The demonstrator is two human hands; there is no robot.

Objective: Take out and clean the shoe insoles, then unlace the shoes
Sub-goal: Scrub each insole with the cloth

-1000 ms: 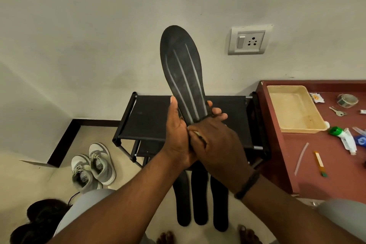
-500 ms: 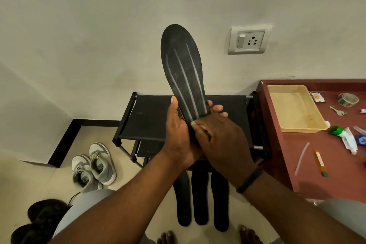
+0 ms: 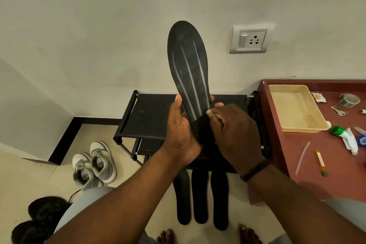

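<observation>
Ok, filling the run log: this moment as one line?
step: cleaning insole | left hand: holds insole | right hand: wipes heel end

Floor (image 3: 138,194) has three insoles (image 3: 200,200) and grey sneakers (image 3: 94,164) on it. The red surface (image 3: 326,164) holds a tray (image 3: 297,109), keys (image 3: 339,110) and tape (image 3: 349,100).

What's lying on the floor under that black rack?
Three dark insoles lie side by side on the floor, poking out from under the black rack. Their far ends are hidden by the rack and the hands.

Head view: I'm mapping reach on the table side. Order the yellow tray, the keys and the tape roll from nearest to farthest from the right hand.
From the right hand:
1. Yellow tray, table's near-left part.
2. Keys, past the tray's right side.
3. Tape roll, behind the keys, farthest.
</observation>
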